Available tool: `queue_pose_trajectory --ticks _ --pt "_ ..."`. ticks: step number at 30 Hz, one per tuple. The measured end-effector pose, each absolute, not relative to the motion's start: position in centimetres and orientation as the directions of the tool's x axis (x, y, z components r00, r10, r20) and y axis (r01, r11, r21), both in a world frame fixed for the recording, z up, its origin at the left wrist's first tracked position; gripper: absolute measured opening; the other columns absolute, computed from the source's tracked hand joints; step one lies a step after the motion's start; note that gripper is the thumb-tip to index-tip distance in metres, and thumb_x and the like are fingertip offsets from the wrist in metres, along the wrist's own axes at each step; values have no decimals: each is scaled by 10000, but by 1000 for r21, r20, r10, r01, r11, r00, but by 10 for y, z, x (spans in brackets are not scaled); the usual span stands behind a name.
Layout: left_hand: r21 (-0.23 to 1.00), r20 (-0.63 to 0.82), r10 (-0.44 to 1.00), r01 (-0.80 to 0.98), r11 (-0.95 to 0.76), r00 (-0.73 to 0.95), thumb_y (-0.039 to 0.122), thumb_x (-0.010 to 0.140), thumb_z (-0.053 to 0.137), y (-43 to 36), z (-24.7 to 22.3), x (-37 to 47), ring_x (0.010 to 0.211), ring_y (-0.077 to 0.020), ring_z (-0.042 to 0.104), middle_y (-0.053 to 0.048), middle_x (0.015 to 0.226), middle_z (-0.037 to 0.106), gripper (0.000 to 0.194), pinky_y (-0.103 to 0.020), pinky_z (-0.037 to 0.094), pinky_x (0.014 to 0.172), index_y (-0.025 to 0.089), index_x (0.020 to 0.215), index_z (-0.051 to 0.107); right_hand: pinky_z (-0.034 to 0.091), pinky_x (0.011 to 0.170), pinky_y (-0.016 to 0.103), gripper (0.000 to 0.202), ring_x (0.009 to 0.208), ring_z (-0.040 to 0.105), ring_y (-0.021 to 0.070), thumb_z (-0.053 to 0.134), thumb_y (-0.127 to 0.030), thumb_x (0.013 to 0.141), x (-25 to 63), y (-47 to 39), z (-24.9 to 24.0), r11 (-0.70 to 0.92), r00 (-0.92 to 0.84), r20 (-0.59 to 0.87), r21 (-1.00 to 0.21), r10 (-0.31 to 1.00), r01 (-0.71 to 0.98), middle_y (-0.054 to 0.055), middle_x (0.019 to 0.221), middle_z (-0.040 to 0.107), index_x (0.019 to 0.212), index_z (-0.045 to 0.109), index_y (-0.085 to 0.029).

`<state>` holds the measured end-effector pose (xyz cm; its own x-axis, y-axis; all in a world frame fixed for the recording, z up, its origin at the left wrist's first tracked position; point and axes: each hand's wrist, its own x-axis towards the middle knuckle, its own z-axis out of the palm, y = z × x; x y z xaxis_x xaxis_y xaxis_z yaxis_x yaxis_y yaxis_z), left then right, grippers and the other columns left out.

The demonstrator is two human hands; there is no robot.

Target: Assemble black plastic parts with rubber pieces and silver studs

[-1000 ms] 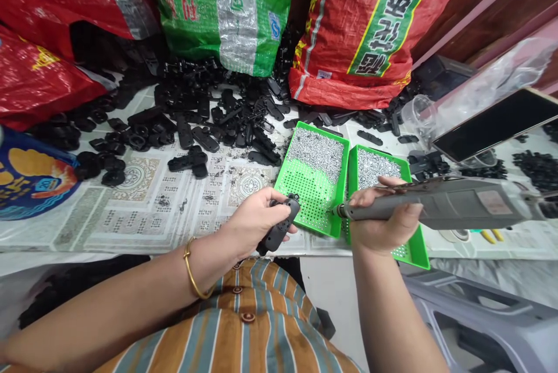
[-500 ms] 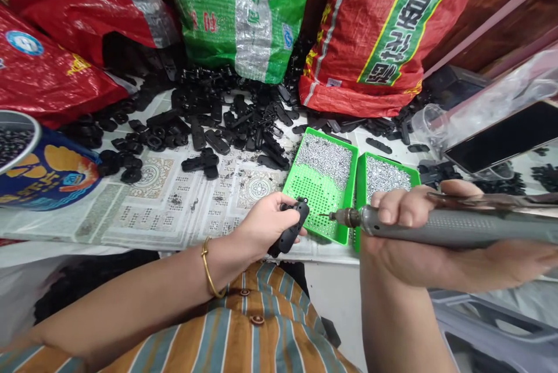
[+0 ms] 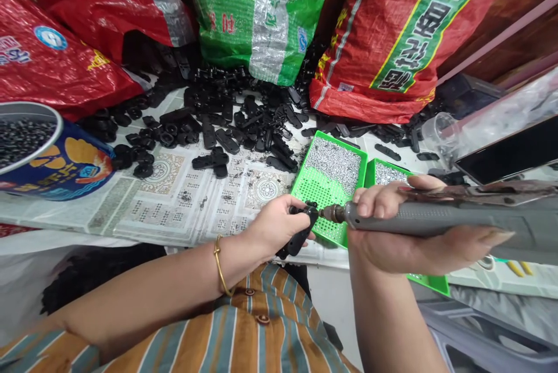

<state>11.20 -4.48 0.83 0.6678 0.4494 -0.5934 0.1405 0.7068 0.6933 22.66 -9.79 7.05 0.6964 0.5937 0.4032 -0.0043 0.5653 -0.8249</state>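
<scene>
In the head view, the left hand (image 3: pixel 274 228) grasps an elongated black plastic part (image 3: pixel 301 237). Its thumb lies across the upper side, and the other fingers go around below, where they are partly hidden. The part is on the right side of this hand, held above the front edge of the white patterned surface (image 3: pixel 204 230), close to the near left corner of a bright green perforated plastic tray (image 3: pixel 320 187). Its long axis is slanted: one end points toward the body and to the left, the other end points away and to the right.

The right hand (image 3: pixel 381 251) has its fingers closed around a thick grey hand tool (image 3: pixel 436 219), with the thumb along the near side. The tool lies almost parallel with the front edge, and so its long axis crosses that of the part at a clear angle. Its narrow metal nose (image 3: pixel 335 213) points left and meets the part from the right, at the far end. They appear to touch, but I cannot tell if the tip sits inside a hole.

The left hand is the nearer one, being in contact with the part; the right fingers are apart from it, and only the tool fills the space between.
</scene>
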Motion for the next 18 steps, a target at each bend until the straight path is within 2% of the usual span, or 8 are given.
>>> queue_pose_trajectory --ticks 6,18 --pt "745 -554 487 141 652 675 130 685 566 -49 9 111 471 -118 550 -28 562 617 267 -231 448 457 169 927 460 358 364 295 383 337 449 136 521 -582 721 225 -100 70 556 622 417 -831 662 -35 -42 413 474 677 602 -210" --pt "729 -568 465 153 667 679 164 697 551 -48 8 112 475 -112 547 -26 581 619 263 -202 412 445 174 946 467 387 382 297 370 363 466 130 556 -565 699 217 -102 59 595 547 512 -803 662 32 -44 453 496 709 618 -201"
